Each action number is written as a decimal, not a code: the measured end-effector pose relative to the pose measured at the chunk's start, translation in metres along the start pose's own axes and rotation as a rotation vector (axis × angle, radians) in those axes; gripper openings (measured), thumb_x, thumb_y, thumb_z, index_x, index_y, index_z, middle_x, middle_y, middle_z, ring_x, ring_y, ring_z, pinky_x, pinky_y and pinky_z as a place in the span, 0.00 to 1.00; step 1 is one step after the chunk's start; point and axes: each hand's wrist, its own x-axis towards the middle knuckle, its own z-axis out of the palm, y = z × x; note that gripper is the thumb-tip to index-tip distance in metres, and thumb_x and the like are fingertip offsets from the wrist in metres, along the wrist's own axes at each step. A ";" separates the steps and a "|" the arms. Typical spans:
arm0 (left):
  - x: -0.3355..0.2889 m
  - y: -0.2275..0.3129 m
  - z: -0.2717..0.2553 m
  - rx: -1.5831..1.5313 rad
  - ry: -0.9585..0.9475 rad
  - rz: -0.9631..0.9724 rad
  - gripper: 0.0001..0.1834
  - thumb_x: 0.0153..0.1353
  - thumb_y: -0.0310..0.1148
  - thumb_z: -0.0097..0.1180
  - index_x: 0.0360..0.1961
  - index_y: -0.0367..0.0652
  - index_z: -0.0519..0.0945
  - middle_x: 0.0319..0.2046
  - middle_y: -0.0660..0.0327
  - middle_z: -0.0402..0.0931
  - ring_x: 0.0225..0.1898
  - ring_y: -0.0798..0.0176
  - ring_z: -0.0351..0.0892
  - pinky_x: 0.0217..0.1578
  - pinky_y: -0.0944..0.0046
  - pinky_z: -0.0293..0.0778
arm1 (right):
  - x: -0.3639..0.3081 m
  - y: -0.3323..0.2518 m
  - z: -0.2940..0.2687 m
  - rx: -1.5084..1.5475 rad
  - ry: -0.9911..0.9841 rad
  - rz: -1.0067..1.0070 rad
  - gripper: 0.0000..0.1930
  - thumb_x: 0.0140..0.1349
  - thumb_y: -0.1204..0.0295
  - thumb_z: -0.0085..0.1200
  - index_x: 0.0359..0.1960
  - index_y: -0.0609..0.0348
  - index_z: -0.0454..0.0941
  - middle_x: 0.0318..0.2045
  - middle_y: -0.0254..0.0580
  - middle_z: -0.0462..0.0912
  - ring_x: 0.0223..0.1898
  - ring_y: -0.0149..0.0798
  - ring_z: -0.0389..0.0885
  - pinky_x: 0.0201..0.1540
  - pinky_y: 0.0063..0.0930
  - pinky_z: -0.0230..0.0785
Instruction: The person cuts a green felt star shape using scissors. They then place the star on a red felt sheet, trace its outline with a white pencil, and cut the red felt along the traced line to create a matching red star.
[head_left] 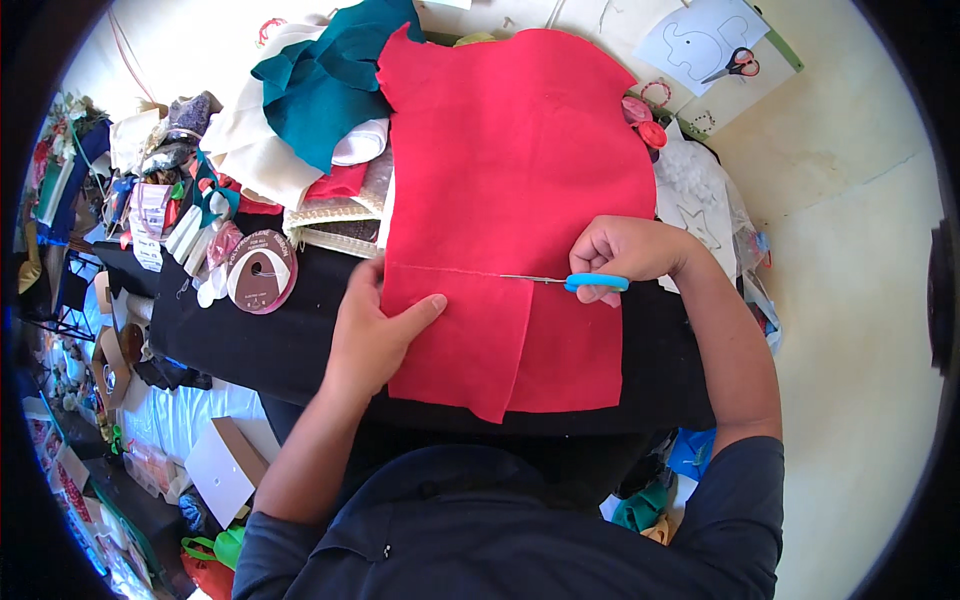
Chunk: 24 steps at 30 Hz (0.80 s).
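At the far left, the fisheye rim bends and blurs a crowded shelf of craft supplies (70,200), so most of those small packets are too small to tell apart. Nearer in lies 1 round ribbon spool (262,270) on the black table (250,340), with a heap of cream and teal cloth (320,90) behind it; the heap partly hides a woven cream piece beneath. On the floor at lower left sits 1 white box (225,470), cut off in part by the person's sleeve. The left hand (375,335) lies flat with fingers spread open, pressing down the near left part of the 1 large sheet of red felt (510,150), which covers the middle of the table and hangs a little over its front edge. A cut runs across the felt from its left edge to the scissors (570,281). The right hand (625,255) is closed around their blue handles, which hides most of the grip; the thin blades lie in the cut, and I cannot tell how far apart they are. At upper right, 1 second pair of scissors with red handles (738,65) rests on a white paper pattern (700,40). The pale floor (850,300) fills the right side.
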 end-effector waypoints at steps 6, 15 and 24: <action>-0.036 0.004 0.027 0.693 0.247 0.880 0.28 0.52 0.35 0.74 0.49 0.37 0.72 0.46 0.49 0.71 0.51 0.52 0.74 0.48 0.55 0.73 | 0.001 0.000 -0.001 0.039 -0.010 0.027 0.12 0.59 0.65 0.70 0.30 0.62 0.82 0.23 0.35 0.85 0.22 0.26 0.84 0.27 0.20 0.75; -0.032 -0.005 0.074 1.006 -0.074 0.590 0.13 0.55 0.37 0.67 0.27 0.44 0.74 0.25 0.57 0.73 0.28 0.51 0.78 0.29 0.51 0.72 | -0.002 -0.001 0.004 0.010 0.024 0.007 0.15 0.60 0.59 0.68 0.29 0.59 0.84 0.18 0.31 0.81 0.20 0.20 0.74 0.24 0.19 0.59; -0.037 -0.003 0.073 1.034 -0.133 0.747 0.09 0.52 0.32 0.65 0.24 0.46 0.75 0.23 0.60 0.71 0.26 0.55 0.76 0.28 0.53 0.72 | 0.011 0.003 0.005 0.000 0.003 0.021 0.17 0.60 0.57 0.69 0.28 0.58 0.83 0.18 0.31 0.81 0.19 0.21 0.73 0.23 0.19 0.58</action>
